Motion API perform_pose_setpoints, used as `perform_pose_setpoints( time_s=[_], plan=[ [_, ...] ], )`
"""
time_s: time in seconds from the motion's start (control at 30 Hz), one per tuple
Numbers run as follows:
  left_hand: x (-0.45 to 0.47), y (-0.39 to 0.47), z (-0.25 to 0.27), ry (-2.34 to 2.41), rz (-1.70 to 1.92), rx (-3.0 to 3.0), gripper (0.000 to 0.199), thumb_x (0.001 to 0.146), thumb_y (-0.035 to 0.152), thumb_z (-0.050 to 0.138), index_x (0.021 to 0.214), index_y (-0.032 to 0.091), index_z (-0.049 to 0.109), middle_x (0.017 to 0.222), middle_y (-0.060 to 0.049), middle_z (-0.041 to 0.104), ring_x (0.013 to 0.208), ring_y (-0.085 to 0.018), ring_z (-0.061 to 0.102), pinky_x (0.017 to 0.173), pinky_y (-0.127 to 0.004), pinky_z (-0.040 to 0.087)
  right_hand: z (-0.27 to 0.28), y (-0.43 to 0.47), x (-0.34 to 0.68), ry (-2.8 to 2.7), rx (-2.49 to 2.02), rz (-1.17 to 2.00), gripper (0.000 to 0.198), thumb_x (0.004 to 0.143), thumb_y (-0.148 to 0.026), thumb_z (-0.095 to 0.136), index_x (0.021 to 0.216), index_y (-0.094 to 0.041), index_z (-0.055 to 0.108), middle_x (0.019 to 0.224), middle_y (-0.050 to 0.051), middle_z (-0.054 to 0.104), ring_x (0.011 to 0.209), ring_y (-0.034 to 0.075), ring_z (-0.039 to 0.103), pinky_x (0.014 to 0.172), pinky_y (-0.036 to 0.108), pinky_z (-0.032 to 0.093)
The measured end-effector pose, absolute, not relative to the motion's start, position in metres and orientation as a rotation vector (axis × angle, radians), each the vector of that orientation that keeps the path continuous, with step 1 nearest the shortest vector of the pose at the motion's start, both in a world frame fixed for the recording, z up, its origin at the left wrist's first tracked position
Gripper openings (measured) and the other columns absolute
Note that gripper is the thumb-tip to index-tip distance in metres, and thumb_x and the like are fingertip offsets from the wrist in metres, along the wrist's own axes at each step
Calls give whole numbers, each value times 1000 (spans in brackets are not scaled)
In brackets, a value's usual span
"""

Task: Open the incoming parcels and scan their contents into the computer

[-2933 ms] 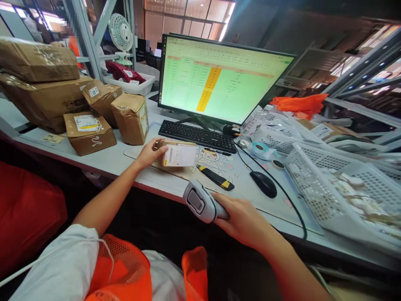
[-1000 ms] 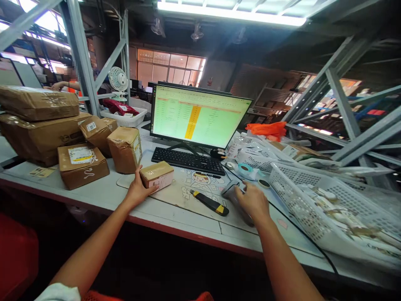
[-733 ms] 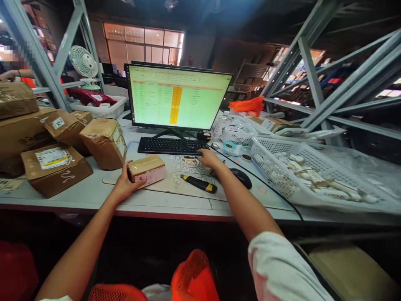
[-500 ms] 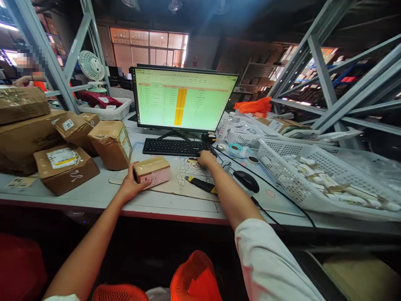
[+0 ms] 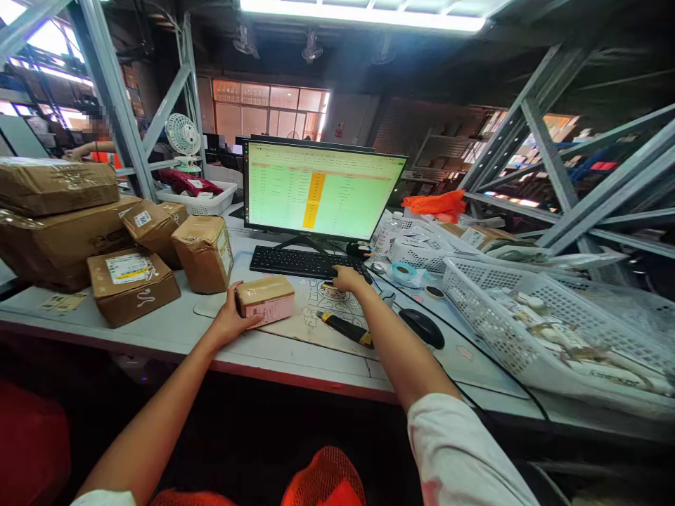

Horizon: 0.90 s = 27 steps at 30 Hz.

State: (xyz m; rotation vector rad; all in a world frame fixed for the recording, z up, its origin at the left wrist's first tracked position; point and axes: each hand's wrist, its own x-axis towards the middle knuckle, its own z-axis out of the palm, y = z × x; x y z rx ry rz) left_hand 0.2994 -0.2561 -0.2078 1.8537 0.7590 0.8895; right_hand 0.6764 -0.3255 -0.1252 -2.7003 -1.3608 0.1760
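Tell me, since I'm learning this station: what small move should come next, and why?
Probably a key press with the right grip: its fingers are at the right-hand part of the keyboard, and the monitor shows a lit table, while the left grip holds the small box. Whether a key is down, I can't tell.

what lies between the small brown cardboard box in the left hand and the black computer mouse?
Head view: a black-and-yellow utility knife, the right forearm, and a grey plastic device, partly hidden by the arm.
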Motion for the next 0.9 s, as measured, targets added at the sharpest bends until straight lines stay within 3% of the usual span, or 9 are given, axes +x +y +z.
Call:
perform_pose_setpoints(
  time_s=[0.23, 0.43, 0.57, 0.67, 0.77, 0.9],
  plan=[
    [302, -257, -209, 795, 887, 1862, 97, 69, 42, 87, 146, 24, 30, 138, -13, 61, 127, -29, 61, 110, -45, 48, -125, -331, 668, -1214, -2708, 8, 68, 99, -21, 46, 163, -16, 26, 145, 24, 56, 132, 35, 57, 105, 48, 46],
    [300, -255, -211, 715, 892, 1820, 103, 69, 45, 89, 151, 25, 29, 141, -13, 61, 128, -29, 62, 112, -45, 47, -112, -323, 660, -1272, -2712, 95, 45, 97, -27, 57, 138, -10, 61, 132, 21, 66, 122, 30, 64, 101, 44, 50],
    [301, -255, -212, 677, 918, 1813, 115, 68, 44, 90, 158, 25, 21, 146, -14, 56, 132, -29, 59, 116, -46, 43, -103, -343, 642, -1460, -2606, 42, 49, 99, -32, 51, 143, -12, 58, 141, 21, 61, 130, 31, 59, 105, 41, 46],
    [303, -258, -210, 728, 925, 1814, 119, 67, 41, 91, 160, 26, 19, 143, -15, 59, 131, -31, 59, 115, -48, 44, -117, -384, 619, -1694, -2505, 114, 51, 94, -43, 61, 138, -17, 65, 134, 16, 67, 124, 31, 62, 103, 36, 47],
    [302, -262, -205, 860, 1125, 1828, 111, 66, 39, 91, 157, 27, 27, 144, -15, 56, 132, -32, 57, 112, -50, 46, -144, -431, 602, -1857, -2431, 144, 54, 91, -45, 64, 136, -16, 66, 132, 17, 67, 121, 32, 62, 102, 38, 48],
    [296, -272, -186, 879, 1532, 2123, 92, 74, 40, 87, 150, 24, 37, 143, -15, 54, 132, -32, 53, 114, -50, 44, -168, -464, 594, -1794, -2305, 18, 47, 98, -33, 47, 135, -11, 64, 133, 20, 63, 122, 34, 60, 104, 44, 47]
  ],
)
